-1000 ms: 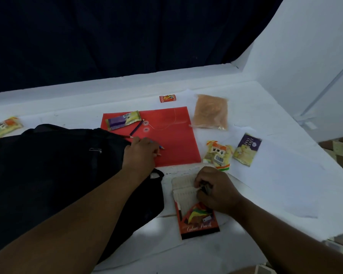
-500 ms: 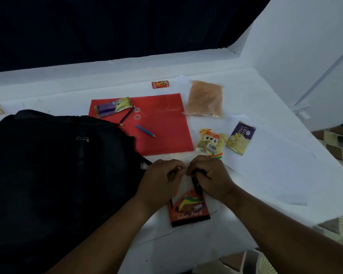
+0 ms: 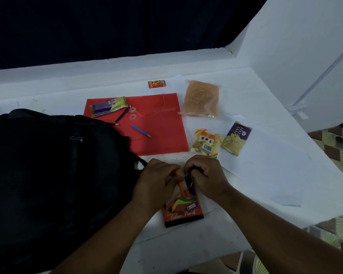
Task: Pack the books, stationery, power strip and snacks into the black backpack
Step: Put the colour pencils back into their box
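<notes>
An orange pencil is pinched by the left hand at the mouth of the glossy cardboard pencil box, whose flap is gripped by the curled right hand. Just left of the box the soft black backpack lies. The hands' positions are unchanged from half a second ago.

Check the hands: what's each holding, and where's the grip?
Left hand pinches an orange pencil near its upper end. Right hand grips the open top flap of the colour pencil box.
</notes>
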